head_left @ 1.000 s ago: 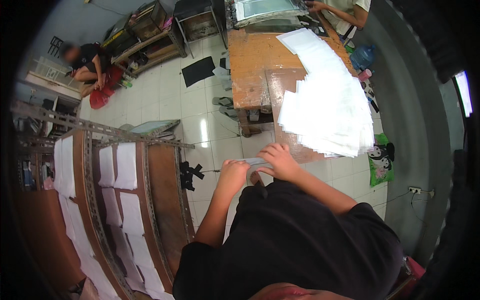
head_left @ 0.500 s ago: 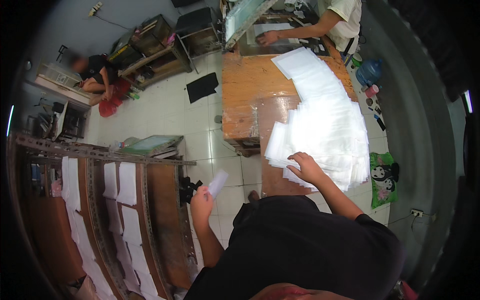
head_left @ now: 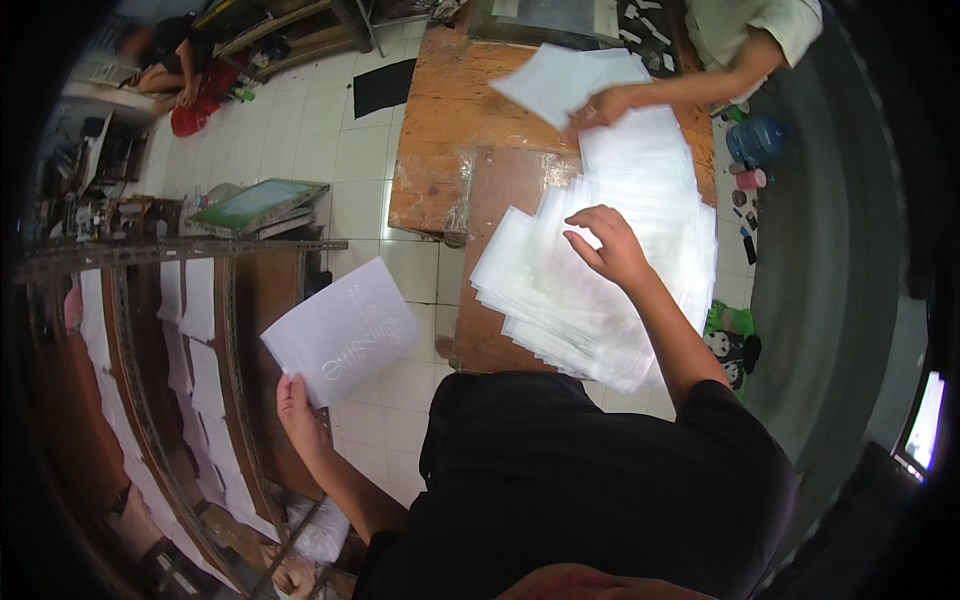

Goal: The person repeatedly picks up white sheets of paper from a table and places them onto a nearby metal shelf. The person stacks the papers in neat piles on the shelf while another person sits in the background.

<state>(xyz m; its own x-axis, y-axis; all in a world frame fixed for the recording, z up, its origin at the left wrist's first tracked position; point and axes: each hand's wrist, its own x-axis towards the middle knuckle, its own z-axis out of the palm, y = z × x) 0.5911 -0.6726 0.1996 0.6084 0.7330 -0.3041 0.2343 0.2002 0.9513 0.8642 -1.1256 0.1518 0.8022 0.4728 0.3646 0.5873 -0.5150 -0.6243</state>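
My left hand [head_left: 302,418], out over the floor beside the rack, pinches the corner of a pale, thin printed sheet [head_left: 345,330]. White lettering shows on its upper face. Above the fanned, overlapping pile of whitish translucent sheets [head_left: 535,265] on the table is my right hand [head_left: 612,248], fingers apart and holding nothing; whether it touches the pile I cannot tell. At the pile's far end a co-worker's blurred hand [head_left: 603,108] is on another pale sheet [head_left: 550,82].
The wooden table [head_left: 430,165] reaches away from me. To my left, a metal-framed rack [head_left: 230,380] carries rows of pale sheets on its brown boards. A green-faced frame [head_left: 260,207] lies behind it. A blue water jug [head_left: 757,142] stands right of the table. Another person crouches far left.
My left hand has swung left toward the rack, turning the sheet's face into view. My right hand stays over the pile. The co-worker's hand has moved from the far work surface to the pile's end.
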